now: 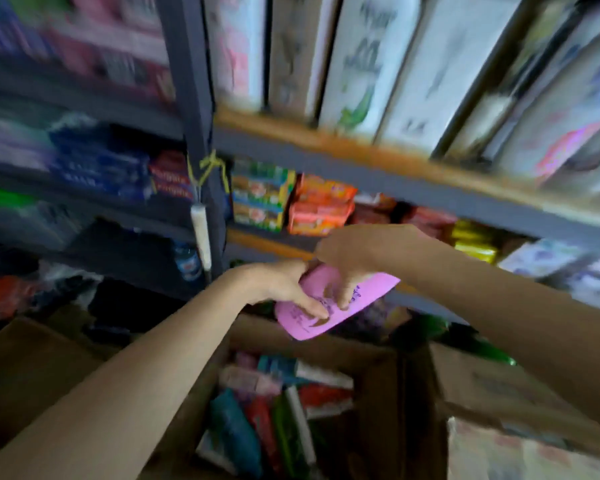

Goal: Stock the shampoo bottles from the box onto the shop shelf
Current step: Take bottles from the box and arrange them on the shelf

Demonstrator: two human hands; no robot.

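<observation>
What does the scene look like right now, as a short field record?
held item: pink bottle, lying tilted, above the box
left hand: grips the bottle's lower end
right hand: grips the bottle from above
cardboard box: open, with more coloured packs inside
shelf: stocked, behind the hands
image: motion-blurred, labels unreadable

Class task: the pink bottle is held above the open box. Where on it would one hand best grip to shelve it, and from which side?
Grip the pink bottle across its flat body near the middle, coming from above as the right hand does. It lies tilted, broad face up, so its narrow edges suit thumb and fingers. The left hand holds its lower end.
</observation>
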